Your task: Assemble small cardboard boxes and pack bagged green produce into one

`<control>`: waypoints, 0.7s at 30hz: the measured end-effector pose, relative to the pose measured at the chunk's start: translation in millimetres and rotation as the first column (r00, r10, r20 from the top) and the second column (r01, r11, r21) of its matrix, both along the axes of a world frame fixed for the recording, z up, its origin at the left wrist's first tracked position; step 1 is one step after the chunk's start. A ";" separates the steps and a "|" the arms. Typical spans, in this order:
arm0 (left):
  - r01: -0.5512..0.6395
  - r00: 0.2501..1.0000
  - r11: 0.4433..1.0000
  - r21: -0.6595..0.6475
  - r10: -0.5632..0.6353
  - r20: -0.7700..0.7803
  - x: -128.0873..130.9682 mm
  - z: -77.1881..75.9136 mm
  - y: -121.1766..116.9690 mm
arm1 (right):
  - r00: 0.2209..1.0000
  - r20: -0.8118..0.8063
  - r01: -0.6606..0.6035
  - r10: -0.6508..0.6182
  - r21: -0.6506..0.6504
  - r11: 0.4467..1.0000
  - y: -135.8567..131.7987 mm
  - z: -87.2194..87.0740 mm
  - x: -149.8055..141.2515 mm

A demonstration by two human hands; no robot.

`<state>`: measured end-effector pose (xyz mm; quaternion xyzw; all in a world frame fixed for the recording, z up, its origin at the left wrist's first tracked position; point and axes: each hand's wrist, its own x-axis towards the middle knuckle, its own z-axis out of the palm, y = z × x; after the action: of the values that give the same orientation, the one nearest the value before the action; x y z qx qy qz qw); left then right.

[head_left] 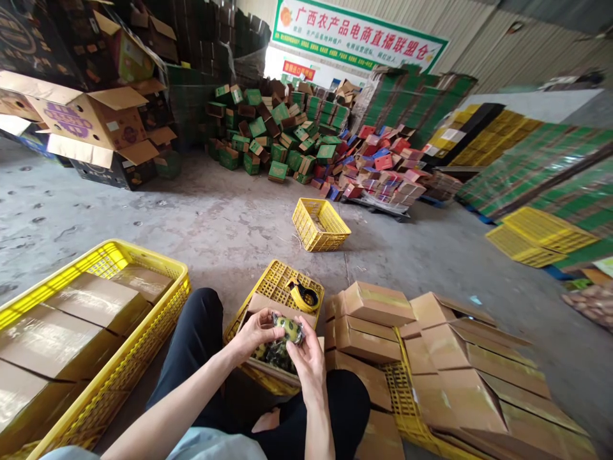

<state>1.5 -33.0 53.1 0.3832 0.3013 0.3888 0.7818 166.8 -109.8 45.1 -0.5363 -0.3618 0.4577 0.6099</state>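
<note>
Between both hands is a yellow-green fruit wrapped in clear plastic with dark marks (288, 327). My left hand (259, 331) pinches its left side with thumb and fingers. My right hand (307, 350) closes on its right side. Below them, an open cardboard box (262, 304) contains several similar wrapped fruits (280, 354), partly covered by my hands. The box rests on a yellow plastic crate (274, 276). Just beyond the box, a yellow and black tape dispenser (302, 296) lies on the same crate.
At the left, a large yellow crate (184, 281) holds several taped cartons (90, 300). Stacked cartons (368, 338) stand close on my right. A smaller yellow crate (322, 231) sits on the concrete floor ahead. Piles of green boxes (278, 169) and red boxes (378, 163) lie farther back.
</note>
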 end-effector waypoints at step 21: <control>0.075 0.987 0.996 -0.043 -0.080 -0.142 2.0 -11.4 -10.3 | 0.964 -0.193 0.137 -0.185 -0.241 0.961 -1.3 8.3 -1.0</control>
<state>3.5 -43.2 41.7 0.4069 0.3492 0.3237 0.7796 165.8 -111.1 53.4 -0.5775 -0.1950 0.4991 0.6160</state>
